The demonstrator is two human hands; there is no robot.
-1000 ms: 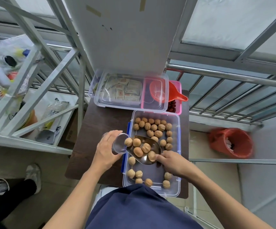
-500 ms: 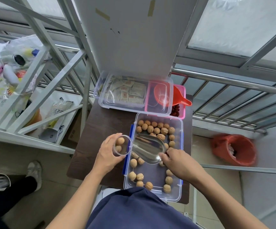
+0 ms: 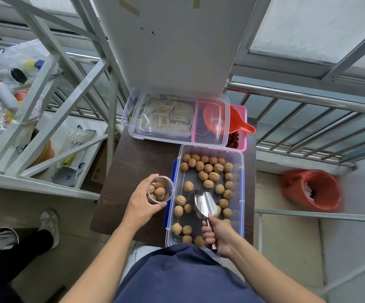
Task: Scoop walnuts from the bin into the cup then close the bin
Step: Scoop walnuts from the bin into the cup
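A clear plastic bin (image 3: 240, 184) with blue side clips stands open on a small dark table (image 3: 133, 162), with several walnuts (image 3: 207, 169) scattered on its floor. My left hand (image 3: 140, 204) holds a clear cup (image 3: 160, 192) upright just left of the bin; several walnuts lie inside it. My right hand (image 3: 219, 234) grips the handle of a metal scoop (image 3: 204, 204), which is empty and points away from me, low inside the bin. The bin's clear lid (image 3: 177, 119) rests on other containers behind the bin.
Under the lid sit a clear box of packets (image 3: 131, 110) and a pink box (image 3: 241, 127) with a red scoop (image 3: 240, 125). A metal shelf frame (image 3: 46, 119) stands left, a railing (image 3: 308, 99) right, a red bucket (image 3: 311, 189) on the floor. Another person's feet (image 3: 46, 224) are at left.
The scoop emptied its walnuts into the cup, then swung back down into the bin, empty. My left hand turned the cup upright and moved it slightly left of the bin.
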